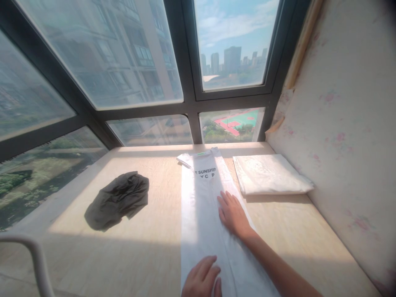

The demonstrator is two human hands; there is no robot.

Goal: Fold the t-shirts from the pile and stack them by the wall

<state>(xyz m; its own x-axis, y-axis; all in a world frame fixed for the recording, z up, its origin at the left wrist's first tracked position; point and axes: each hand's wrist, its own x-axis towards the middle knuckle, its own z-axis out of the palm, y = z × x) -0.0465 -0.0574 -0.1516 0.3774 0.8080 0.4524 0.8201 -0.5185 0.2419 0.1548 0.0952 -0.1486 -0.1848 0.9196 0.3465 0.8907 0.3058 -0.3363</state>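
Note:
A white T-shirt [201, 206] with dark lettering lies in a long narrow strip on the light wooden surface, its collar end toward the window. Flat on the right side of the shirt rests my right hand [233, 212], open, with its fingers stretched forward. My left hand [202, 278] is over the shirt's near part at the bottom of the view. Its fingers are slightly bent and apart, and nothing shows between them. The near end of the shirt is cut off by the frame.
A crumpled black garment [119, 200] lies to the left. Folded white cloth [270, 175] sits to the right, by the flower-patterned wall [349, 165]. Dark window frames [142, 111] border the far side. A pale curved rail [38, 260] stands at lower left.

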